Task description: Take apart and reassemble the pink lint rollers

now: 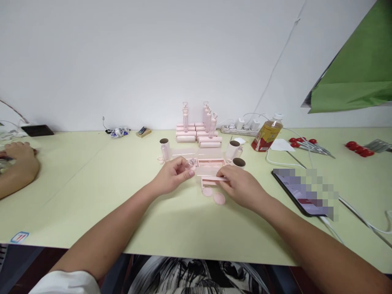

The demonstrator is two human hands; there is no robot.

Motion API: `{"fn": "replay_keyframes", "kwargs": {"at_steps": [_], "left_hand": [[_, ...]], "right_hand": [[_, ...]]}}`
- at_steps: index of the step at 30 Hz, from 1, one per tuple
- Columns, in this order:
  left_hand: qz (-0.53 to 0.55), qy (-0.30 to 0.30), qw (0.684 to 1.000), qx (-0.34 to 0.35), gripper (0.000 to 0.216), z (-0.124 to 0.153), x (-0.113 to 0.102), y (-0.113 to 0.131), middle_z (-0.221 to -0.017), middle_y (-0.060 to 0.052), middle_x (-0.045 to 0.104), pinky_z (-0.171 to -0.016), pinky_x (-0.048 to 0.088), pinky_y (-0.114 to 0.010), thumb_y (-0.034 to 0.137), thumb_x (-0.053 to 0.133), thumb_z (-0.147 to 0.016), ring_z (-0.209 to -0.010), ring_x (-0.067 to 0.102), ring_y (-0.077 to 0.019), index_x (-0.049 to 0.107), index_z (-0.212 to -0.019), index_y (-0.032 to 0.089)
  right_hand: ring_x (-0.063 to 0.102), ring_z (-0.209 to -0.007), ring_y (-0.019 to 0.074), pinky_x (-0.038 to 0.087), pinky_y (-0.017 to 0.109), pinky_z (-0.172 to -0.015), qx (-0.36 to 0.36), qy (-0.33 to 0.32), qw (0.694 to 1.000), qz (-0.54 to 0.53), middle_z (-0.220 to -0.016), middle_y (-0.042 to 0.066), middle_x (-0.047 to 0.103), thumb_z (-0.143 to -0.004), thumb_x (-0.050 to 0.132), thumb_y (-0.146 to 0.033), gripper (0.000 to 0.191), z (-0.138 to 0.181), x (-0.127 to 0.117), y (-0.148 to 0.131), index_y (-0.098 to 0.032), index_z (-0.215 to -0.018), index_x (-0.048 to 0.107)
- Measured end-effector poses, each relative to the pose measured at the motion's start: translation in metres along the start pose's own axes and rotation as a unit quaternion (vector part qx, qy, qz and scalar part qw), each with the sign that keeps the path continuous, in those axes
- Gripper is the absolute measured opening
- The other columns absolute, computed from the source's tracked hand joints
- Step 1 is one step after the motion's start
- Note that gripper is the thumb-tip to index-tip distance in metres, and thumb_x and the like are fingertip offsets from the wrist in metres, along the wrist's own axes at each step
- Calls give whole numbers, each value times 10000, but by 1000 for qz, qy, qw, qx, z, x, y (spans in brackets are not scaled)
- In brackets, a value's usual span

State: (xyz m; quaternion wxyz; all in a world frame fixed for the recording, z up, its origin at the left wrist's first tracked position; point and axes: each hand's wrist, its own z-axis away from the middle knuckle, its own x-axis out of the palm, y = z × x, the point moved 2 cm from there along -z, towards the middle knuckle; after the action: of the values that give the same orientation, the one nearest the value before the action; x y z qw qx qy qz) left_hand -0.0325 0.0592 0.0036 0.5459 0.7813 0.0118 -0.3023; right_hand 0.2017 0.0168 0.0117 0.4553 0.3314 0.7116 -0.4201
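My left hand pinches a small clear-pink part between thumb and fingers, just above the pale green table. My right hand grips a flat pink strip that lies across a pink frame piece. Two round pink caps lie on the table just in front of that hand. A pink tray part sits right behind both hands. White paper rolls with brown cores stand on either side, one on the left and one on the right.
Stacked pink handles and upright pink pieces stand at the back by the wall. A bottle of amber liquid, a power strip, red-handled tools and a phone lie right. Another person's hand rests at the far left.
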Motion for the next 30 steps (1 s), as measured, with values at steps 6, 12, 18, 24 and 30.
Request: {"fn": "replay_keyframes", "kwargs": {"at_steps": [6, 12, 18, 24, 30], "left_hand": [[-104, -152, 982, 31, 228, 10, 34, 4, -625, 39, 545, -522, 329, -221, 326, 644, -758, -557, 457, -113, 648, -960, 220], [-228, -158, 960, 46, 102, 7, 38, -6, -581, 19, 557, -501, 284, -230, 222, 548, -759, -523, 444, -111, 578, -670, 181], [-275, -169, 944, 67, 103, 5, 41, -5, -674, -7, 634, -535, 295, -233, 217, 519, -788, -572, 499, -123, 598, -734, 179], [-255, -186, 946, 74, 83, 6, 38, -4, -700, -2, 632, -539, 292, -232, 200, 515, -783, -593, 498, -122, 589, -751, 179], [-234, -205, 949, 56, 96, 6, 30, -6, -634, 14, 565, -524, 264, -237, 214, 509, -779, -564, 447, -114, 574, -719, 178]], "right_hand": [[482, -805, 242, 310, 335, -696, -25, -28, 989, 145, -861, 134, 579, -892, 481, -195, 185, -6, 28, -16, -141, -815, 640], [507, -792, 240, 263, 331, -652, -8, -64, 982, 177, -836, 117, 625, -902, 497, -210, 169, -12, 35, -11, -137, -844, 638], [551, -766, 206, 266, 287, -602, 13, -78, 990, 118, -822, 68, 659, -888, 500, -249, 134, 0, 15, -14, -168, -882, 606], [563, -645, 172, 227, 265, -535, -20, -186, 980, 70, -756, 47, 663, -816, 504, -166, 94, 14, 10, -18, -190, -813, 595], [607, -745, 194, 336, 274, -601, -38, -173, 983, 40, -869, 79, 686, -877, 449, -136, 166, 4, 27, -24, -164, -870, 612]]}}
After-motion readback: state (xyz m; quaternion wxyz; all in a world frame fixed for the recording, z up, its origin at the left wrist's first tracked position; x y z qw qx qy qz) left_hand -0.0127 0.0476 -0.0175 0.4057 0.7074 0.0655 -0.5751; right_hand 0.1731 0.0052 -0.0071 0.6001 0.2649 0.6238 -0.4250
